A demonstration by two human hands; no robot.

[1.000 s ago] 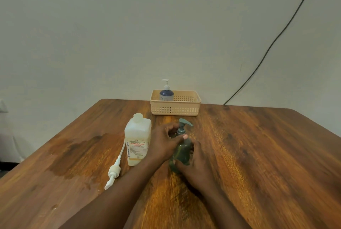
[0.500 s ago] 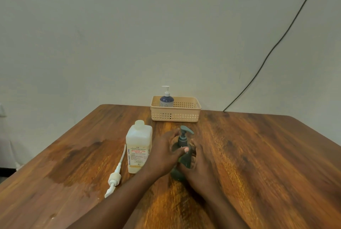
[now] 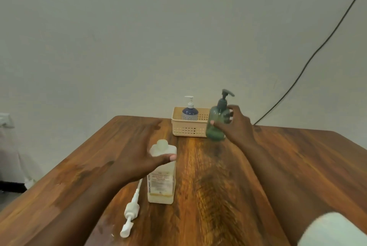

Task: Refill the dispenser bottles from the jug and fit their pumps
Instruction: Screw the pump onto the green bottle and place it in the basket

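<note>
Green dispenser bottle (image 3: 216,121), 1 item, pump head fitted: a second ago we had it low on the table near us with both hands working at its neck; now our right hand (image 3: 237,126) carries it off the wood, held upright at the front right corner of the basket (image 3: 189,129), fingers wrapped round its far side and thumb across the near face. Left hand (image 3: 143,156), 1: it has left the green bottle and come across to the jug (image 3: 161,174), fingers curled round the upper body with the thumb tip showing on the near right shoulder; whether the grip bears weight we cannot tell, and the jug stands upright on the table with its cap on. Loose white pump (image 3: 130,212), 1, with its dip tube, lies flat on the wood just left of the jug, touching nothing we can make out. Basket, 1, at the far edge of the table (image 3: 278,176), holds 1 blue dispenser bottle (image 3: 190,113) upright with a white pump on it. Our reading: the green bottle counts as filled and closed and is on its way to join the blue 1 in the basket. What the loose pump belongs to is not evident here. Motion blur softens the green bottle's lower edge.
</note>
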